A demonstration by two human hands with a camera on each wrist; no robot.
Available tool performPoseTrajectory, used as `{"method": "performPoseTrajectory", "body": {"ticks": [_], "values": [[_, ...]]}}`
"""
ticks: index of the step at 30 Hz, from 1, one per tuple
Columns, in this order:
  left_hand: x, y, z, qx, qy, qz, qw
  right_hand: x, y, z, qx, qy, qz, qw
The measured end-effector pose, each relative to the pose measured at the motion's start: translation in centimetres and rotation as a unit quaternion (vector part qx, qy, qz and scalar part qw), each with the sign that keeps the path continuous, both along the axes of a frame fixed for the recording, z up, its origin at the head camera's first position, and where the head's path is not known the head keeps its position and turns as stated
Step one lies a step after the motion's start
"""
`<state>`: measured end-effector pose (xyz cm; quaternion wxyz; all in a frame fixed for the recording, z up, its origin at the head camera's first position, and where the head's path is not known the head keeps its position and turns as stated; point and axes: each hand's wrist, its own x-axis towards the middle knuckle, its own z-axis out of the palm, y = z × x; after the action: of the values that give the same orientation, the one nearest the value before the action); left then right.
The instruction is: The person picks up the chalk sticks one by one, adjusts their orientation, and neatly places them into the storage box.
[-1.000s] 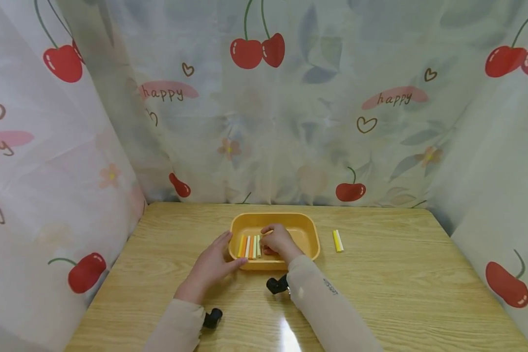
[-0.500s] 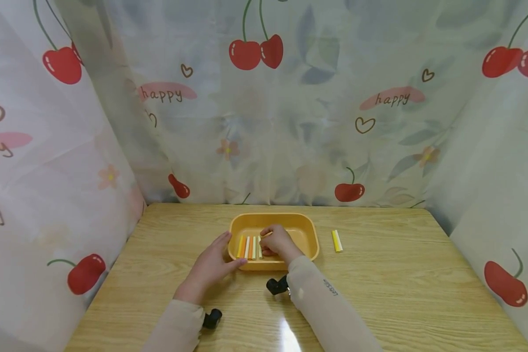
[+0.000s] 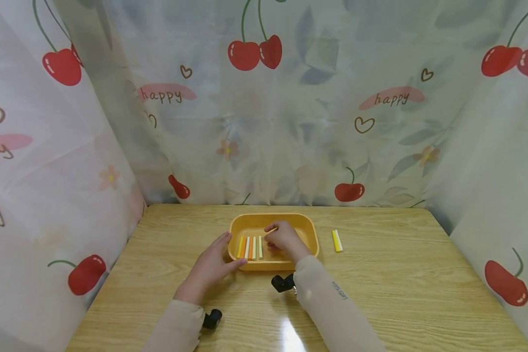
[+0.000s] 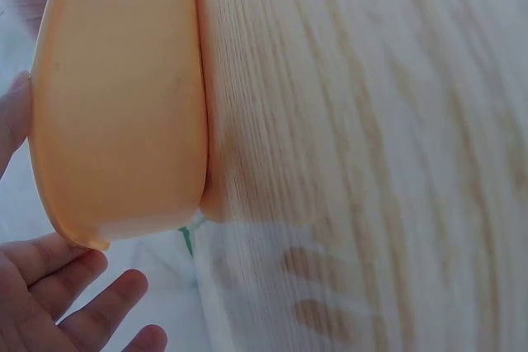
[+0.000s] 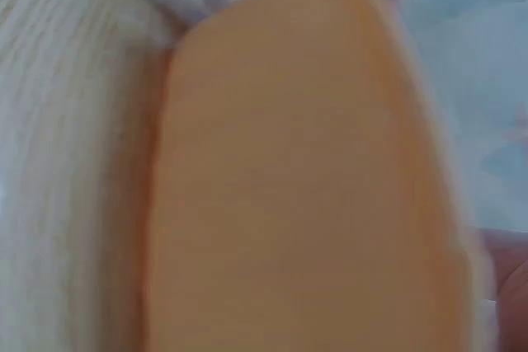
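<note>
A yellow-orange plastic tray sits on the table. A row of several chalk sticks, yellow, orange, white and pale yellow, lies side by side in its left part. My left hand rests at the tray's front left corner, thumb on the front rim and fingers along the left side. In the left wrist view its fingers are spread and fairly straight, touching the rim. My right hand hovers inside the tray, just right of the row, fingers loosely bent, with nothing visible in them.
Two more chalk sticks, yellow and white, lie together on the wooden table to the right of the tray. A cherry-patterned curtain encloses the table at the back and sides. Black wrist-worn devices hang beneath the sleeves.
My right hand has moved slightly right, away from the rightmost pale chalk stick, which now lies uncovered in the row. My left hand has stayed at the tray's corner.
</note>
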<state>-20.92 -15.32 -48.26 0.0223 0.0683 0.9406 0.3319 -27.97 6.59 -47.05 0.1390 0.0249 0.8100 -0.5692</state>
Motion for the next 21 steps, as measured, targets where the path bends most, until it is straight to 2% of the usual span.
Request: {"method": "performPoseTrajectory", "body": {"ticks": [14,21], "values": [[0.1,-0.2,0.0,0.002,0.014,-0.013,0.9998,1.9,2.8,5.0,-0.004,0.012,0.042,0.999],[0.1,-0.1,-0.1,0.007,0.016,-0.017,0.9997,2.8,4.1,6.9,-0.007,0.037,0.054,0.9978]]}}
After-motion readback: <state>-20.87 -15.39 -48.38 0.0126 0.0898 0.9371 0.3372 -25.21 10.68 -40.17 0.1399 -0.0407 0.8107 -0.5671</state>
